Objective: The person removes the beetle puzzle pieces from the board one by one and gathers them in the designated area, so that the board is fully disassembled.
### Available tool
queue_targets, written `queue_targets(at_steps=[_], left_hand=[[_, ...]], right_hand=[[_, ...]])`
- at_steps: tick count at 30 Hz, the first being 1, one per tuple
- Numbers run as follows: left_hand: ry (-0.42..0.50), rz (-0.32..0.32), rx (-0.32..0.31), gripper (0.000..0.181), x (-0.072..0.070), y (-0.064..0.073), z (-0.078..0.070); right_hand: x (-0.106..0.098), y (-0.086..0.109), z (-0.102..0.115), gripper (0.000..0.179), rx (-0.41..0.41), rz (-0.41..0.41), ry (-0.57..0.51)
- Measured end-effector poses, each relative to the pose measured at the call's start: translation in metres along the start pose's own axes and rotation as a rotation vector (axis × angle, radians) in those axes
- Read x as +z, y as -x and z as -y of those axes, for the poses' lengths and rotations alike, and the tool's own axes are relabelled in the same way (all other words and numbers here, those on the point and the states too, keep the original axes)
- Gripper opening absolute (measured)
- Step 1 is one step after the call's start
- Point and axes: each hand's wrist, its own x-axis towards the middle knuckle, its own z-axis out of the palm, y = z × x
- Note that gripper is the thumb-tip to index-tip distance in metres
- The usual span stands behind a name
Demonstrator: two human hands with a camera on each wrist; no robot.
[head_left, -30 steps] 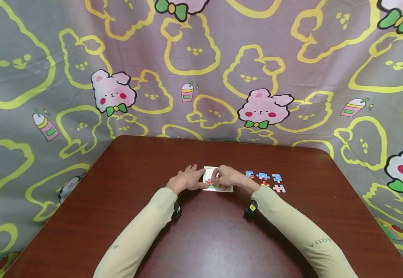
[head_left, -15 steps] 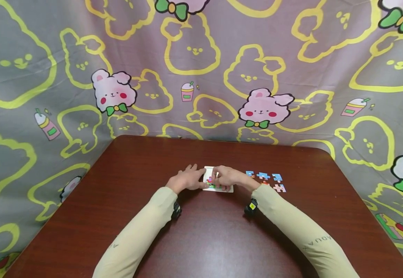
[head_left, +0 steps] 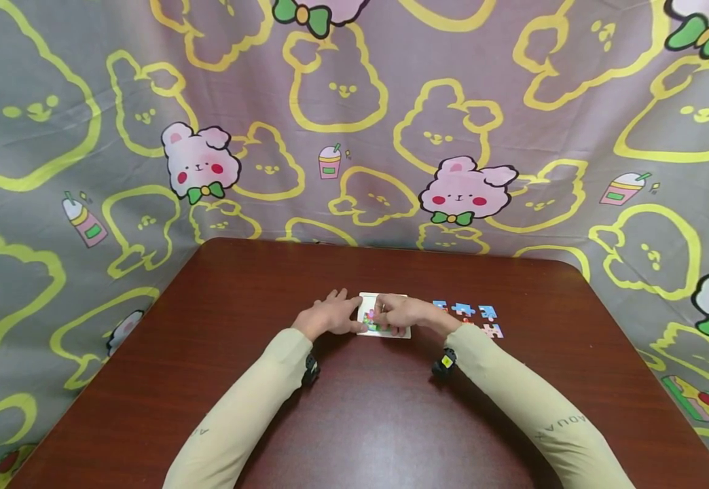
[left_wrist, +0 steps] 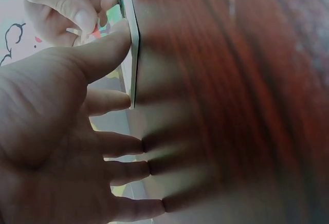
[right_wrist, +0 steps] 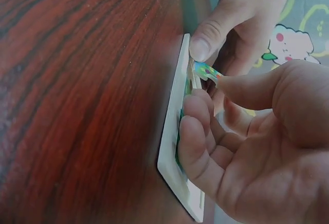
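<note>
A small white puzzle tray [head_left: 365, 303] lies flat on the brown table, with colourful picture parts along its near side. My left hand [head_left: 329, 315] is at its left end, thumb [left_wrist: 110, 49] resting on the tray's edge and fingers spread straight, their tips down at the table. Over the tray, my right hand [head_left: 405, 312] pinches a colourful puzzle piece [right_wrist: 206, 72] between thumb and forefinger. That piece is tilted, its lower edge right at the tray near the left thumb. The other right fingers curl against the tray's near side, hiding part of the picture.
Right of the tray lie several loose puzzle pieces, including a blue one [head_left: 463, 309], another blue one [head_left: 487, 312] and a pink one [head_left: 492, 331]. The right forearm partly covers this group. A cartoon-print curtain [head_left: 342, 204] hangs behind the table's far edge.
My right hand has shifted very slightly to the right, still pinching the puzzle piece, whose colours now show more above the tray. My left hand has stayed in place.
</note>
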Motion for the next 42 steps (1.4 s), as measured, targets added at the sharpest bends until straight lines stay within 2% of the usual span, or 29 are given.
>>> queue_targets(at_steps=[6,18,26,37,42], left_hand=[[-0.006,-0.009,0.002,0.075,0.0,-0.002,0.0],[0.009,-0.023,-0.002,0.076,0.0,-0.003,0.001],[-0.001,-0.028,-0.007,0.075,0.001,-0.003,0.0],[0.017,-0.037,0.004,0.075,0.0,-0.002,-0.002],[0.018,-0.027,0.0,0.075,0.0,-0.004,-0.002]], right_hand=[[-0.001,-0.001,-0.004,0.01,-0.012,-0.024,-0.044],[-0.01,0.006,-0.02,0.011,-0.175,-0.129,-0.134],[-0.018,0.017,-0.031,0.012,-0.186,-0.155,-0.047],[-0.027,0.034,-0.041,0.006,-0.212,-0.133,0.005],[-0.033,0.042,-0.046,0.005,-0.183,-0.122,0.032]])
